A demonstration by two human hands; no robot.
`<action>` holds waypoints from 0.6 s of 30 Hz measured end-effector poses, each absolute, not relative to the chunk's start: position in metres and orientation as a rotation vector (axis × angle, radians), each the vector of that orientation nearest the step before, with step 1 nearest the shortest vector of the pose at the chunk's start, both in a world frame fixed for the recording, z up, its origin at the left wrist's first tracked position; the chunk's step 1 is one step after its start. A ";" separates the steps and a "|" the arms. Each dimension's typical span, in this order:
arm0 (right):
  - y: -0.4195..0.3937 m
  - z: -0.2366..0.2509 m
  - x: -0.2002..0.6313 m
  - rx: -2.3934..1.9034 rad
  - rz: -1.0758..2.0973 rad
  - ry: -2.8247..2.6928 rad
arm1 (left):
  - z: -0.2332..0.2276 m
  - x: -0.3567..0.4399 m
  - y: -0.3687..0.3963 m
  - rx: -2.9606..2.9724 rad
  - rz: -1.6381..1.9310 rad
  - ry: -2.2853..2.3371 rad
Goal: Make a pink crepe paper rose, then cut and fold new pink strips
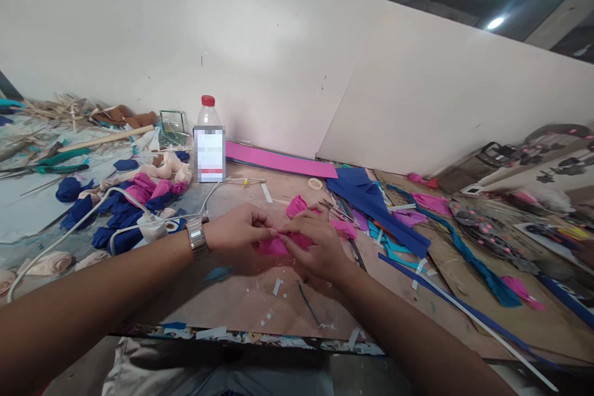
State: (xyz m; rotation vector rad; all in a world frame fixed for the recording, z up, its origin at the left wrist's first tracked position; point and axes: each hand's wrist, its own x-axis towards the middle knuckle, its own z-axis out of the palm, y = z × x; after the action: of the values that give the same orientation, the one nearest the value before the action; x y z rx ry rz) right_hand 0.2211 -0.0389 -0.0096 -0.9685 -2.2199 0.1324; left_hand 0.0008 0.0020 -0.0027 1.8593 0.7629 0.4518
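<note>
Here, left hand (241, 228) and right hand (313, 242) pinching pink crepe paper (278, 246), its middle hidden under fingers

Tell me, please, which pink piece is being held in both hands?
The crumpled pink piece pinched between left hand and right hand; the flat pink sheet lies untouched by the wall.
</note>
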 end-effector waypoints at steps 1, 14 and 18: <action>-0.039 -0.009 0.221 -0.974 0.126 -2.217 | -0.003 0.001 0.002 1.860 0.462 0.774; -0.037 -0.013 0.220 -1.076 0.132 -2.166 | -0.001 0.004 -0.013 2.301 0.643 0.974; -0.039 -0.012 0.219 -1.081 0.164 -2.154 | 0.001 0.006 -0.018 2.455 0.681 1.031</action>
State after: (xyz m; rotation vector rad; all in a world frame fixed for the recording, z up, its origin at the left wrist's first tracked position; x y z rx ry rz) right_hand 0.2192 -0.0386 -0.0120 -1.0810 -2.1538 0.1644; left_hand 0.0062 -0.0180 0.0012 2.4553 1.0313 0.6811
